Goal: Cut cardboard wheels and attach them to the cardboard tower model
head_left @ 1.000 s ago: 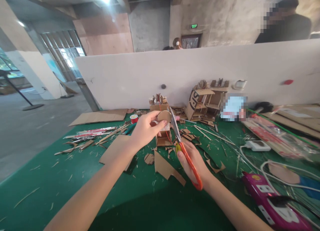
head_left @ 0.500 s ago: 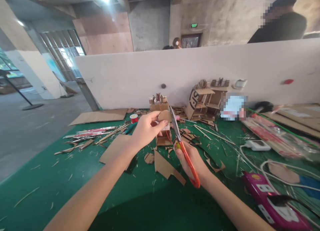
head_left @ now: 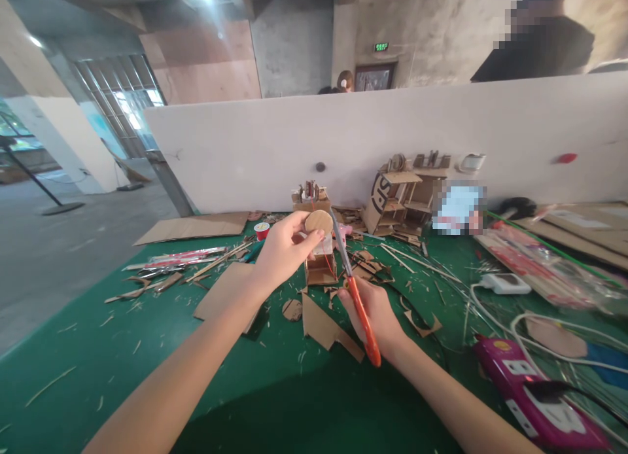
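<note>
My left hand [head_left: 282, 251] pinches a small round cardboard disc [head_left: 318, 222] and holds it up over the green table mat [head_left: 147, 349]. My right hand [head_left: 370, 313] grips orange-handled scissors [head_left: 357, 294], whose blades point up and meet the disc's right edge. Right behind the disc stands a small cardboard model [head_left: 316, 244] with red thread on it.
Cardboard scraps [head_left: 326, 326] and thin strips litter the mat. A cardboard shelf model [head_left: 400, 195] stands against the white partition [head_left: 343, 140]. A pink power strip [head_left: 534, 398] and white cables lie at right, flat cardboard sheets [head_left: 196, 228] at back left. A person stands behind the partition.
The scissors and my right hand have shifted slightly left and up toward the disc. The disc has turned in my left hand and shows its round face more fully.
</note>
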`<state>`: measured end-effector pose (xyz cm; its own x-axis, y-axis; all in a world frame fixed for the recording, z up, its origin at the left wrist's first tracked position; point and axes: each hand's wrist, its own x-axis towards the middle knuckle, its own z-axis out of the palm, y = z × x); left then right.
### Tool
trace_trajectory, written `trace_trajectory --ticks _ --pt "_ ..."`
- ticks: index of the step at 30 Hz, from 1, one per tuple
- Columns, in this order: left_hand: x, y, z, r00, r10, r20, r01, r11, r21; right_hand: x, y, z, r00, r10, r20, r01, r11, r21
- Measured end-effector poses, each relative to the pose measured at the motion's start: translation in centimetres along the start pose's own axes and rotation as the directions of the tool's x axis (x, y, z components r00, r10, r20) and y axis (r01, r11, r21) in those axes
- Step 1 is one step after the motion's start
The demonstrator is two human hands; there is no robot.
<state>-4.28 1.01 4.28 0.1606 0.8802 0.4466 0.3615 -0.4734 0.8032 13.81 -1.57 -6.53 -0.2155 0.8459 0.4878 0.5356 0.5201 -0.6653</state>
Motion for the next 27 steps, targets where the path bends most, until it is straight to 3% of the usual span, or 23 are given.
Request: trace_trajectory --ticks 5,9,11,12,14,15,17,18,20,23,27 --pt "-0.1 0.0 0.2 1.0 -0.011 -0.003 0.011 1.0 -0.023 0.0 -0.1 0.0 1.0 0.016 -0.01 -0.016 1.0 0.017" --pt "-0.1 0.1 -0.7 1.0 0.017 0.022 -0.018 0.997 0.075 -0.3 0.1 0.1 0.997 0.039 -0.062 -0.036 0.998 0.056" --pt "-0.1 0.2 -1.9 0.991 0.002 0.134 -0.03 0.978 0.207 -0.5 0.3 0.2 0.992 0.086 -0.088 -0.075 0.99 0.115" --pt "-0.1 0.2 -2.6 0.971 -0.026 0.239 -0.048 0.953 0.301 -0.6 0.4 0.3 0.988 0.118 -0.097 -0.102 0.983 0.152" --pt "-0.2 -0.1 -3.8 0.869 -0.172 0.465 -0.088 0.869 0.487 -0.6 0.6 0.4 0.976 0.186 -0.109 -0.158 0.961 0.228" --pt "-0.3 -0.5 -4.3 0.776 -0.28 0.566 -0.09 0.838 0.538 -0.5 0.7 0.5 0.969 0.218 -0.114 -0.183 0.949 0.258" --pt "-0.7 -1.6 -4.7 0.6 -0.49 0.632 -0.02 0.78 0.625 -0.4 0.9 0.7 0.957 0.265 -0.119 -0.218 0.926 0.308" --pt "-1.0 -2.3 -4.6 0.559 -0.55 0.62 0.001 0.749 0.663 -0.3 1.1 0.8 0.954 0.278 -0.116 -0.227 0.916 0.331" --pt "-1.5 -3.7 -4.2 0.559 -0.573 0.599 -0.057 0.695 0.717 -0.2 1.3 0.8 0.952 0.287 -0.101 -0.233 0.901 0.366" --pt "-2.5 -5.2 -3.2 0.588 -0.547 0.596 -0.061 0.705 0.707 -0.1 1.5 0.8 0.959 0.275 -0.073 -0.227 0.893 0.389" --pt "-3.9 -6.2 -2.5 0.688 -0.449 0.57 -0.141 0.688 0.712 -0.1 1.4 0.6 0.969 0.244 -0.047 -0.211 0.909 0.361"
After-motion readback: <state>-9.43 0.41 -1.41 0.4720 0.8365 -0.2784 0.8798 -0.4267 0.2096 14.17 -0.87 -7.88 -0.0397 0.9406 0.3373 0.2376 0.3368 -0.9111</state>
